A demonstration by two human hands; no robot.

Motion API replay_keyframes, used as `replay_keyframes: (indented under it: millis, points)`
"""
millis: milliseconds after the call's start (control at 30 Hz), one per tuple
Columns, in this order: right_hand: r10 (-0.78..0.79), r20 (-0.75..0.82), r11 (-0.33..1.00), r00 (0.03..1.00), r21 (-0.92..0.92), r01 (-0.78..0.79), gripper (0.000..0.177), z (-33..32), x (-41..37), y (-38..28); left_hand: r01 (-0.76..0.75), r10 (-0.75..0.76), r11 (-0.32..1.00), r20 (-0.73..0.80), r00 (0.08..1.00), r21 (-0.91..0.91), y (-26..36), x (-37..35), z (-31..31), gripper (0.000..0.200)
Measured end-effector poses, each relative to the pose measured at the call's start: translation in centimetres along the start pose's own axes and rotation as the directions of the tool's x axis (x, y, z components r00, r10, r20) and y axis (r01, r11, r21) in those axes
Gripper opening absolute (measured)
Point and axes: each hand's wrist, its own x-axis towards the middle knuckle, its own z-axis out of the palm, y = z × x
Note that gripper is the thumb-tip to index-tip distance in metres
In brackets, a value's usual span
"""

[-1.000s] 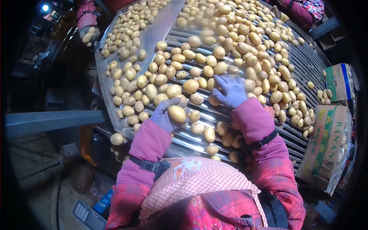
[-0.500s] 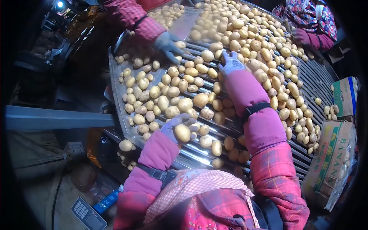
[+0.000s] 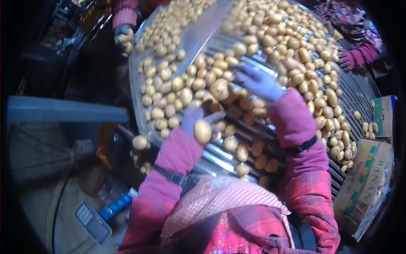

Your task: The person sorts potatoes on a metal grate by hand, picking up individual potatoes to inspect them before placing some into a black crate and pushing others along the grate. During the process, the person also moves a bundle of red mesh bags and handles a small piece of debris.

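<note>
My left hand [image 3: 193, 120], in a pale purple glove, is closed around a yellow potato [image 3: 202, 131] over the near left part of the slatted rack [image 3: 220, 157]. Farther right, my right hand [image 3: 258, 80], gloved the same way, reaches over the rack with its fingers apart and slightly blurred by motion. No potato shows in it. Beside and below its fingertips lie many potatoes, among them a larger, rough brownish one [image 3: 220, 89]. A dense heap of potatoes [image 3: 292, 42] covers the rack beyond my right hand.
A co-worker's gloved hand [image 3: 124, 38] holds potatoes at the upper left. Another person's pink-gloved hand [image 3: 350, 60] is at the right edge. Two cardboard boxes, a green one [image 3: 384, 116] and a banana box [image 3: 366, 178], stand right. A scale [image 3: 93, 222] lies lower left.
My right hand has moved nearer, its fingers now pointing left. My left hand has risen slightly, still with the potato. The upper-left co-worker's hand has drawn back left from the rack and now holds potatoes.
</note>
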Motion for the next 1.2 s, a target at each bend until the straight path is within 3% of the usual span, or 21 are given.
replay_keyframes:
  millis: [33, 100, 133, 167, 233, 333, 367, 433, 467, 533, 667, 733, 800, 867, 933, 1000, 1033, 1100, 1133, 1167, 1200]
  points:
    - [-0.093, -0.071, 0.994, 0.993, -0.054, 0.09, 0.036, -0.5, -0.5, 1.6, 0.031, -0.032, 0.995, -0.013, 0.999, -0.097, 0.3, -0.1, 0.9, 0.055]
    - [0.136, -0.242, 0.983, 0.961, 0.157, -0.1, 0.045, -5.0, -0.8, 4.4, -0.096, 0.098, 0.995, -0.079, 0.992, 0.035, -0.1, 0.2, -0.7, 0.055]
    - [0.064, -0.404, 0.998, 0.913, 0.03, -0.056, 0.044, -7.3, -1.2, 10.4, -0.074, 0.073, 0.997, -0.065, 0.995, -0.012, 0.0, 0.3, -1.2, 0.054]
    - [0.367, -0.505, 0.909, 0.781, 0.013, -0.418, 0.045, -9.2, -2.2, 7.4, -0.049, 0.046, 0.997, -0.043, 0.998, -0.056, 0.1, 0.5, -1.6, 0.053]
    - [0.152, -0.597, 0.617, 0.788, -0.565, -0.547, 0.05, -15.1, -4.3, 16.6, -0.037, 0.036, 0.998, -0.034, 0.999, -0.05, 0.2, 0.3, -1.8, 0.052]
    - [0.285, -0.402, 0.935, 0.87, -0.083, -0.345, 0.063, -22.1, -6.9, 44.4, 0.0, -0.008, 0.998, -0.11, 0.994, -0.07, 0.3, 0.3, -0.2, 0.061]
    - [0.361, -0.589, 0.774, 0.723, -0.244, -0.585, 0.076, -18.5, -6.3, 31.3, 0.002, -0.006, 0.998, -0.067, 0.998, -0.056, 0.2, 0.5, -1.0, 0.067]
    - [0.4, -0.461, 0.793, 0.792, -0.259, -0.551, 0.082, -17.1, -5.7, 28.5, 0.026, -0.029, 0.999, -0.087, 0.996, -0.033, 0.3, 0.6, -1.4, 0.069]
    - [0.462, -0.43, 0.762, 0.776, -0.255, -0.595, 0.08, -14.8, -5.3, 21.7, 0.036, -0.036, 0.999, -0.113, 0.993, -0.008, 0.5, 0.5, -1.2, 0.07]
    - [0.525, -0.333, 0.535, 0.783, -0.587, -0.608, 0.078, -13.6, -4.8, 15.4, -0.004, 0.013, 0.999, -0.193, 0.981, 0.044, 0.3, 0.1, -0.4, 0.071]
    - [0.233, -0.345, 0.584, 0.909, -0.698, -0.414, 0.066, -9.2, -6.5, 13.1, -0.01, 0.016, 0.999, -0.177, 0.984, 0.037, 0.2, 0.1, 0.1, 0.068]
    - [0.248, -0.3, 0.875, 0.921, -0.34, -0.346, 0.063, -7.0, -7.0, 9.6, -0.015, 0.016, 1.0, -0.096, 0.995, 0.015, 0.2, 0.1, -0.8, 0.07]
    - [0.305, -0.24, 0.771, 0.922, -0.506, -0.387, 0.069, -4.0, -8.0, 5.5, -0.004, 0.007, 0.999, -0.07, 0.998, 0.042, 0.5, 0.0, -1.0, 0.069]
    - [0.015, -0.243, 0.62, 0.97, -0.759, -0.2, 0.067, -1.3, -9.3, 3.8, -0.01, 0.015, 0.999, -0.131, 0.991, 0.038, 0.4, -0.1, 0.3, 0.066]
    - [-0.15, -0.156, 0.662, 0.976, -0.749, -0.018, 0.058, 0.7, -10.1, 0.9, -0.005, 0.011, 0.999, -0.198, 0.98, 0.032, 0.1, -0.5, 0.7, 0.064]
    - [-0.002, -0.009, 0.697, 1.0, -0.717, -0.005, 0.056, 4.1, -11.8, -0.5, -0.046, 0.054, 0.998, -0.198, 0.979, 0.046, -0.1, -0.4, 0.5, 0.066]
    - [0.002, -0.062, 0.793, 0.998, -0.608, -0.039, 0.057, 5.8, -13.4, -1.0, -0.04, 0.046, 0.998, -0.182, 0.982, 0.038, -0.1, -0.2, 0.3, 0.066]
    - [-0.122, 0.011, 0.749, 0.992, -0.656, 0.099, 0.054, 6.2, -15.5, -2.0, -0.016, 0.022, 0.999, -0.113, 0.993, 0.049, 0.1, 0.0, -0.5, 0.064]
    - [-0.019, -0.013, 0.979, 1.0, -0.205, 0.016, 0.049, 4.8, -15.1, -2.3, -0.036, 0.047, 0.998, -0.195, 0.98, 0.056, 0.0, -0.9, 0.9, 0.062]
    - [0.126, -0.166, 0.988, 0.978, -0.066, -0.139, 0.044, 3.1, -15.7, -3.1, -0.055, 0.07, 0.996, -0.235, 0.969, 0.073, -0.1, -1.1, 1.1, 0.06]
    - [0.201, -0.212, 0.961, 0.956, -0.146, -0.234, 0.044, 0.2, -15.5, -2.8, -0.049, 0.064, 0.996, -0.213, 0.975, 0.078, 0.0, -1.0, 1.1, 0.059]
